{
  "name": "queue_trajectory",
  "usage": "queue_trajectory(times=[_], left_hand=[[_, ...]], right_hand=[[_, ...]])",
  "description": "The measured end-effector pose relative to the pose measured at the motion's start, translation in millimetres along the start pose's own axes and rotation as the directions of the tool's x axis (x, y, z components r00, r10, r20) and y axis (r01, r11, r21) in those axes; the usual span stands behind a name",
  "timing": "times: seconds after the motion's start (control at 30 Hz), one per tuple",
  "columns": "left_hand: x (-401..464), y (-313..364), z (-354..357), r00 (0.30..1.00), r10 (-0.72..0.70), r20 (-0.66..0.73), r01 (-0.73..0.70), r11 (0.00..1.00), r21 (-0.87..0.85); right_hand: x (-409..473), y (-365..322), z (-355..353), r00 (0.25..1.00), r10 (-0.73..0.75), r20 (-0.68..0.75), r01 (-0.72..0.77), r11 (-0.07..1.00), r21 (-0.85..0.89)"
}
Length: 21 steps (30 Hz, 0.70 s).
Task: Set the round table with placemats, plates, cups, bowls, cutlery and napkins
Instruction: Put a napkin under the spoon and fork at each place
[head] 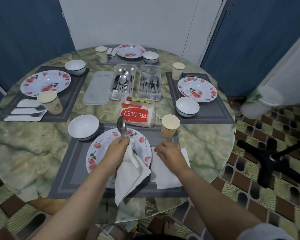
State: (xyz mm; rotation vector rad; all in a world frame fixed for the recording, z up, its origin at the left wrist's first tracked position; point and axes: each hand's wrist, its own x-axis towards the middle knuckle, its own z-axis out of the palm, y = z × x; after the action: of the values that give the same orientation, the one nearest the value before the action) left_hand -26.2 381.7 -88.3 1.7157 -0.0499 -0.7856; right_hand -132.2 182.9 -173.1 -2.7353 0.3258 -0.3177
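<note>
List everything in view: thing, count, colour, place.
placemats: 4, grey, one per setting
plates: 4, white with red flowers, on the mats
bowls: 4, white, beside the plates
cups: 4, beige paper, on the mats
cutlery trays: 2, clear, table centre, holding spoons and forks
tray lid: 1, clear, left of the trays
napkin pack: 1, red and white, centre
flat napkin: 1, white, near mat
left hand: grips spoon and a napkin
right hand: fingers on the flat napkin
</note>
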Motion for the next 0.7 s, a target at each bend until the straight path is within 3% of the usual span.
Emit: queue_trajectory(times=[0.27,0.53,0.7], left_hand=[[-1.6,-1.6,0.1,1.0,-0.007,-0.005,0.007,1.0,0.018],[-1.0,-3.5,-1.9,1.0,-0.028,-0.004,0.028,0.999,0.032],[2.1,-6.2,-1.9,0.999,-0.038,0.0,0.038,0.999,0.037]], right_hand=[[2.4,5.2,1.6,0.991,0.049,0.121,-0.056,0.997,0.057],[10.6,-1.0,-5.6,0.946,0.198,0.257,-0.242,0.959,0.149],[13.4,-4.4,-4.7,0.96,0.219,0.177,-0.238,0.966,0.096]])
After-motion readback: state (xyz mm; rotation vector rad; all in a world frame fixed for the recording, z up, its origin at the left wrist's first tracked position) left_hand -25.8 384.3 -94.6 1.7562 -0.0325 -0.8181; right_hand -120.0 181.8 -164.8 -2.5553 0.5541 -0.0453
